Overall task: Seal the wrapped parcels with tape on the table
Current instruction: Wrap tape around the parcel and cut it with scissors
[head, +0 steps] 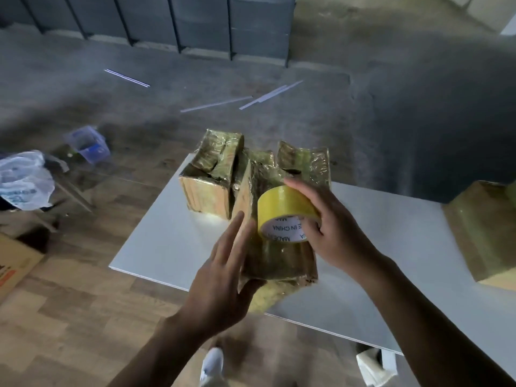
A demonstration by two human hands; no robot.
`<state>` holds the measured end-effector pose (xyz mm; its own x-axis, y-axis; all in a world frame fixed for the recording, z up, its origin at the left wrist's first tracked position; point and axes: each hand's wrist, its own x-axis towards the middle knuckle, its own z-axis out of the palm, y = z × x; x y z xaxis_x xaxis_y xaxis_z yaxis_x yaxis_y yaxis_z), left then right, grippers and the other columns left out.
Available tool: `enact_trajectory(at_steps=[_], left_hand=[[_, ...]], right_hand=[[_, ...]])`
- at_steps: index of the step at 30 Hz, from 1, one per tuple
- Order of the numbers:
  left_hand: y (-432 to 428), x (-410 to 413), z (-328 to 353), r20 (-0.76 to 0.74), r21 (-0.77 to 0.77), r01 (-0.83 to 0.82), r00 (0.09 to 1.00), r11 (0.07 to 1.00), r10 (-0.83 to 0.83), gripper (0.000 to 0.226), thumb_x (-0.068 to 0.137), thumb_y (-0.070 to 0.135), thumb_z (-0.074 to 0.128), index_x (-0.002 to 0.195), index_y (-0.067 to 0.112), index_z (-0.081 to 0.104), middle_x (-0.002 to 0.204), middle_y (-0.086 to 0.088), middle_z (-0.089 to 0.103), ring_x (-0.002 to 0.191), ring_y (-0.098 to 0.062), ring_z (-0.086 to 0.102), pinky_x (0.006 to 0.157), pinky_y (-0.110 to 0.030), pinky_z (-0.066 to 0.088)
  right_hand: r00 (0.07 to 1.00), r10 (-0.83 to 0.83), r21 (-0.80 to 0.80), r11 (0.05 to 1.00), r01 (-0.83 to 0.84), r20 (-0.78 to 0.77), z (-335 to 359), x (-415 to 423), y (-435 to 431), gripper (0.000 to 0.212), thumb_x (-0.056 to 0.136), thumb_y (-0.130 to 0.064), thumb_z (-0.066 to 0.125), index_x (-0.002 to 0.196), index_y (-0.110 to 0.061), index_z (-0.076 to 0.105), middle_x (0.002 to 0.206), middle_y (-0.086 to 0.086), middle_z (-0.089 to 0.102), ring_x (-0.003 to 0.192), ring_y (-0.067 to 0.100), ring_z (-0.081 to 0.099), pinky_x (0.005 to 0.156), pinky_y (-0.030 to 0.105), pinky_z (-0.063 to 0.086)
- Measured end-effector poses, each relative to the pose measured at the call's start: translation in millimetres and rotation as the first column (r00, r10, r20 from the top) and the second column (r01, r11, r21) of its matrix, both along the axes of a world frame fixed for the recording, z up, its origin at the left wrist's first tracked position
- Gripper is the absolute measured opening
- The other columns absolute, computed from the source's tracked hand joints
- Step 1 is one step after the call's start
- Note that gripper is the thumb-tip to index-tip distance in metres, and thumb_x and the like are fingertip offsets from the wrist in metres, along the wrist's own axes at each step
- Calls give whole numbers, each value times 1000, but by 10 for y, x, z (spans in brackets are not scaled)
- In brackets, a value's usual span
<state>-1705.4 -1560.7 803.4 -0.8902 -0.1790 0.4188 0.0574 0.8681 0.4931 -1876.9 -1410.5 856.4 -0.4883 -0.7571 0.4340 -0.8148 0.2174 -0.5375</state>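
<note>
So our right hand (335, 227) is wrapped around the roll of yellow packing tape with the white cardboard core (284, 205). The fingers are over the top, the thumb is hooked into the core, and the roll sits right on top of the parcel we're working on. That one's a brownish cardboard parcel wrapped in shiny clear film (279, 261), sitting between our two hands on the flat white table (167, 241) with its near end sticking out over the table's edge.

Our left hand (220, 283) isn't gripping anything. Its fingers are straight and laid flat against the parcel's left side, with the thumb touching the near bottom corner.

Just past our hands are two more film-wrapped parcels (212, 177) and (307, 160), touching the one we're on. Well off to the right of our right hand there's a bigger wrapped parcel (485, 233).

Far left of our left hand, down on the floor, we've got a crumpled white plastic bag (25, 180) and a small clear-blue plastic tub (88, 143).
</note>
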Motion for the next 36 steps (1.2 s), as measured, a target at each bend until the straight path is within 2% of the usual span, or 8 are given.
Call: enact_trajectory(at_steps=[3,7,10,17,20,27,32,36], left_hand=[[-327,-44,98,42,-226,82,996,971,-74,97,82,62,57,154,15,11,162,2,9,148,-19,13,114,-44,31],[-594,-44,-5,23,-333,138,990,933,-138,82,81,67,56,141,13,38,146,-8,44,138,-25,38,109,-44,35],[-715,-40,-20,-37,-376,106,991,921,-129,80,78,65,63,135,11,43,140,-9,50,130,-26,48,107,-46,39],[-728,10,0,-36,-378,105,991,920,-128,76,80,59,65,132,5,49,140,-13,51,131,-27,48,106,-41,41],[-805,81,16,5,-415,71,997,907,-76,77,80,62,64,128,3,54,137,-15,53,128,-29,51,104,-46,42],[-702,168,272,203,-653,39,971,757,125,85,61,59,72,124,5,57,120,-19,60,106,-38,59,93,-55,47],[-372,84,339,237,-728,-2,938,685,254,75,55,57,78,92,-7,66,89,-21,56,81,-32,51,59,-36,48],[-307,15,276,183,-747,-100,920,658,347,93,51,67,79,98,-13,65,90,-26,59,76,-34,52,59,-38,46]], right_hand=[[1000,22,50,999,-21,-4,55,32,-129,70,89,2,52,144,-35,30,138,7,48,116,0,42,93,-3,28],[989,127,153,982,-114,-79,174,83,-217,71,87,-1,53,145,-34,28,129,1,47,96,-9,36,75,-3,34],[976,150,260,960,-106,-155,303,49,-190,70,85,-8,48,144,-38,29,112,4,51,80,2,43,59,8,35],[922,114,371,928,35,-371,296,-215,251,51,82,-23,51,129,-41,46,89,-2,51,64,20,49,64,25,34],[951,87,431,901,52,-297,142,-235,402,49,82,-44,64,128,-46,50,92,-3,51,65,21,51,61,28,41],[975,140,488,872,-39,-172,-419,-13,66,65,82,-23,66,137,-45,41,94,-2,46,67,24,52,62,25,40],[983,104,436,900,-29,-149,-500,40,-94,65,81,-19,62,136,-43,38,94,-1,40,71,29,51,61,30,42],[995,103,330,939,-100,8,-538,65,-90,63,82,-6,63,136,-34,49,95,-4,37,74,14,48,61,20,39]])
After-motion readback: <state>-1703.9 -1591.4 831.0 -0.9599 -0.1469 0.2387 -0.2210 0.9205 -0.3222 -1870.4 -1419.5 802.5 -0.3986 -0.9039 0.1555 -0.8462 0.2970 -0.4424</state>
